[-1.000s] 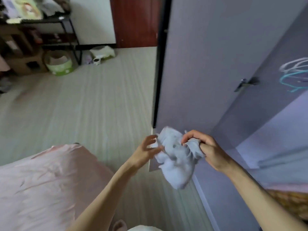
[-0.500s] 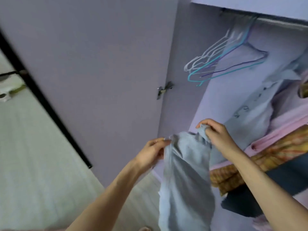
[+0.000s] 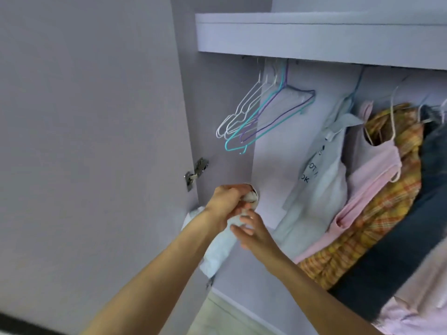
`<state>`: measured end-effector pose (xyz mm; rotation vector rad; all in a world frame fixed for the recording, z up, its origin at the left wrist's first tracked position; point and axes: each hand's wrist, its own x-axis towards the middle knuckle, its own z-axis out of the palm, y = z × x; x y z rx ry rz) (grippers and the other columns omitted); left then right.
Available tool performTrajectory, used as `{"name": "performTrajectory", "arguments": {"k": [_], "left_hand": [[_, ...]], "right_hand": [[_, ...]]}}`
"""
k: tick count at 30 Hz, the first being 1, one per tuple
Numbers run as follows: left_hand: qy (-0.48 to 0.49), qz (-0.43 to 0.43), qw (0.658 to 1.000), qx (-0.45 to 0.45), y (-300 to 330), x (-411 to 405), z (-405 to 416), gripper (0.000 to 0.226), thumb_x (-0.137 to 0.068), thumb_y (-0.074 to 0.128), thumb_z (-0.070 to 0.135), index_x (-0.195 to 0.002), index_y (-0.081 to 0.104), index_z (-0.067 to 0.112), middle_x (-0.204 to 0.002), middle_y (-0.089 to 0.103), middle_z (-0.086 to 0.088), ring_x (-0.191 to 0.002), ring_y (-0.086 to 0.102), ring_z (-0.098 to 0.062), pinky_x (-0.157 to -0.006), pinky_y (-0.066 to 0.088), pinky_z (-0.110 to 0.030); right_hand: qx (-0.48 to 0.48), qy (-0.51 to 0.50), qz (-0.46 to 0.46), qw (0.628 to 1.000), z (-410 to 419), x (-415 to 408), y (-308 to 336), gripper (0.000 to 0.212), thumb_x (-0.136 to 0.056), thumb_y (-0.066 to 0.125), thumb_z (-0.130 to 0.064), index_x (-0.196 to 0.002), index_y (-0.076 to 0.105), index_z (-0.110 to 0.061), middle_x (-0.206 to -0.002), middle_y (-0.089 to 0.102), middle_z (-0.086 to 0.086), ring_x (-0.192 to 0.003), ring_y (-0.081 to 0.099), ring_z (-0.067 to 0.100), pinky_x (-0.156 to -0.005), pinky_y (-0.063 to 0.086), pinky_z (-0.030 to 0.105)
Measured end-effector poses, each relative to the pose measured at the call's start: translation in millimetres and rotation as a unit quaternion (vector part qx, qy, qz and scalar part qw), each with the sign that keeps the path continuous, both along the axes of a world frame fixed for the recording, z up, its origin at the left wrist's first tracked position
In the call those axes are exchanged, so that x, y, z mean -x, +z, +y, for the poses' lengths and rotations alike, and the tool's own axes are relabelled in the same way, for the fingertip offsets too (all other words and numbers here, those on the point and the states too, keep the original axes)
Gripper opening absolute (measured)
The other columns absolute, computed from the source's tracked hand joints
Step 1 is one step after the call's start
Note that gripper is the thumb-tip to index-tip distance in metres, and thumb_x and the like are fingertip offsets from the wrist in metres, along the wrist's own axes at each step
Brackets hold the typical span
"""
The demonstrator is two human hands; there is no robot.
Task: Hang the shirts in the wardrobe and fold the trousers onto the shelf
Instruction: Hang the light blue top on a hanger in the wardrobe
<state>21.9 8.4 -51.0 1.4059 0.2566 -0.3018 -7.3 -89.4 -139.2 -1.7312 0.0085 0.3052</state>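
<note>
Head view shows us standing at the open wardrobe [image 3: 225, 117], with its door [image 3: 84, 141] swung out on our left and a hinge [image 3: 196, 174] at the door's inner edge. Our left hand [image 3: 226, 204] has its fingers curled tight around the bunched top of a pale blue garment [image 3: 217, 252], which hangs down from the fist in front of the wardrobe's left side panel; we cannot tell whether it is a shirt or trousers. Our right hand [image 3: 254, 232] sits just below and right of the left, fingers loosely spread and touching the cloth, not gripping it. Above the hands, a cluster of bare wire hangers [image 3: 256, 117] hangs under the shelf [image 3: 314, 37]. Farther right hang a white printed garment [image 3: 321, 170], a pink top [image 3: 372, 180], a yellow plaid shirt [image 3: 387, 213] and a dark blue garment [image 3: 430, 180], packed touching one another. Open room lies between the bare hangers and the white garment, against the back wall.
</note>
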Motion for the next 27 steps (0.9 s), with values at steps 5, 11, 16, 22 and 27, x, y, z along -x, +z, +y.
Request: {"name": "performTrajectory", "arguments": {"k": [5,11,16,22,27], "left_hand": [[-0.034,-0.072,0.987,-0.139,24,-10,22,0.011,-0.085,0.059,0.018,-0.08,0.07,0.02,-0.056,0.051,0.009,-0.048,0.042,-0.007,-0.045,0.03,-0.016],[-0.05,-0.159,0.967,-0.193,39,-17,29,0.022,-0.091,0.055,0.013,-0.097,0.069,0.029,-0.052,0.053,0.017,-0.042,0.041,-0.003,-0.046,0.033,-0.009],[-0.047,-0.222,0.938,-0.262,40,-21,15,0.035,-0.09,0.049,0.001,-0.111,0.066,0.023,-0.042,0.051,0.016,-0.04,0.043,-0.003,-0.052,0.036,-0.007],[0.042,-0.272,0.88,-0.388,36,-26,6,0.024,-0.085,0.06,0.017,-0.1,0.073,0.031,-0.085,0.074,0.005,-0.081,0.067,-0.008,-0.086,0.049,-0.024],[0.151,-0.263,0.899,-0.316,42,-35,30,0.012,-0.078,0.073,0.015,-0.069,0.07,0.024,-0.064,0.067,0.006,-0.044,0.048,0.007,-0.059,0.046,-0.025]], "right_hand": [[0.034,-0.103,-0.107,0.988,10,-44,17,0.033,-0.085,0.065,-0.029,-0.101,0.054,-0.002,-0.091,0.055,0.008,-0.085,0.054,0.02,-0.073,0.044,0.024],[0.141,-0.144,-0.161,0.966,-2,-56,28,0.016,-0.084,0.058,-0.026,-0.086,0.048,-0.015,-0.089,0.054,0.003,-0.086,0.053,0.023,-0.074,0.043,0.034],[0.135,-0.089,-0.157,0.974,-25,-56,37,0.022,-0.083,0.056,-0.032,-0.1,0.051,-0.02,-0.099,0.058,-0.004,-0.093,0.055,0.02,-0.08,0.046,0.038],[0.273,-0.1,-0.149,0.945,-47,-69,31,0.006,-0.084,0.046,-0.016,-0.078,0.044,-0.019,-0.075,0.056,0.001,-0.073,0.052,0.029,-0.061,0.039,0.031],[0.369,-0.036,-0.085,0.925,-83,-92,19,0.013,-0.084,0.046,-0.009,-0.086,0.057,-0.016,-0.097,0.064,0.011,-0.091,0.059,0.03,-0.071,0.042,0.029]]}}
